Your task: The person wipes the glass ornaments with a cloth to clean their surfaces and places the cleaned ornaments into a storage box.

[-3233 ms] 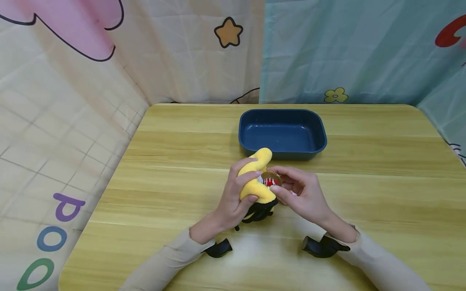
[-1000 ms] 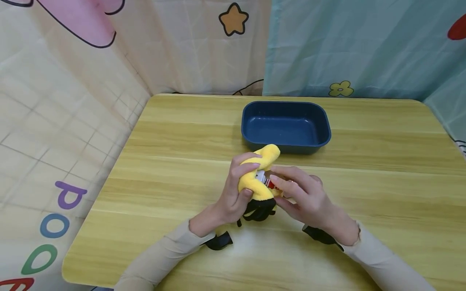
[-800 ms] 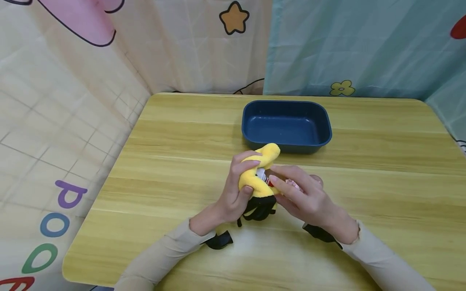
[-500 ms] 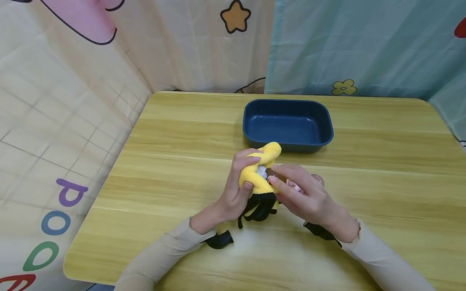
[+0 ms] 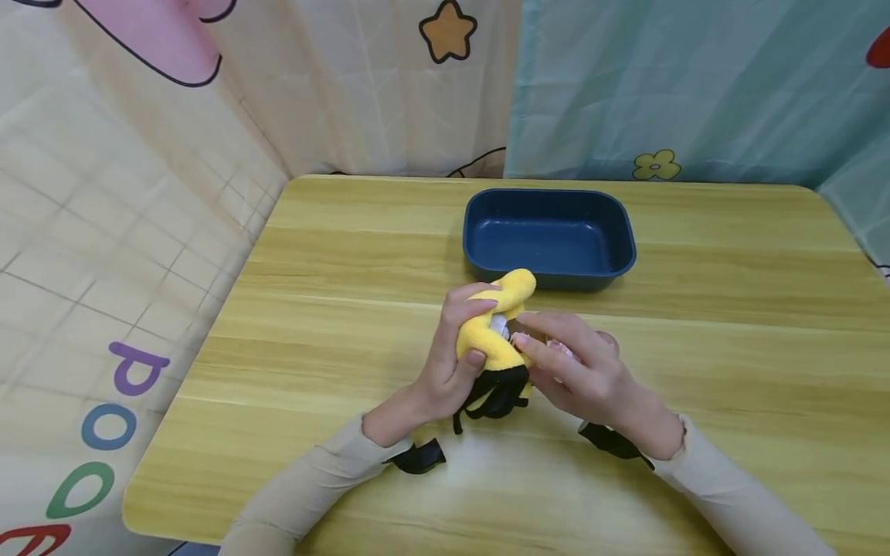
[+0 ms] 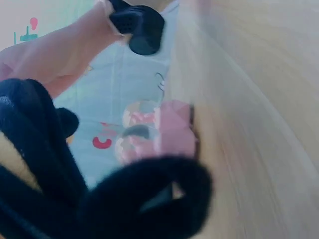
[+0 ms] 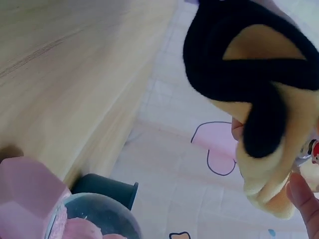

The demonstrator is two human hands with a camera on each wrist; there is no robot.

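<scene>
Head view: a dark blue, rounded-rectangular plastic basin point(image 5: 549, 282) stands toward the far edge of a yellowish wood-grain table point(image 5: 730, 347). On the basin's near side, the left hand point(image 5: 452, 355) grasps a yellow plush article with black straps point(image 5: 487, 340), fingers wrapped round it. The right hand point(image 5: 584, 371), nearer the person than the basin's right half, has curved fingers at the plush's opening, where a small red-and-white figure point(image 7: 314, 151) shows; whether they pinch anything cannot be told. Left wrist view: two pink faceted objects with clear domes point(image 6: 175, 142) stand side by side.
</scene>
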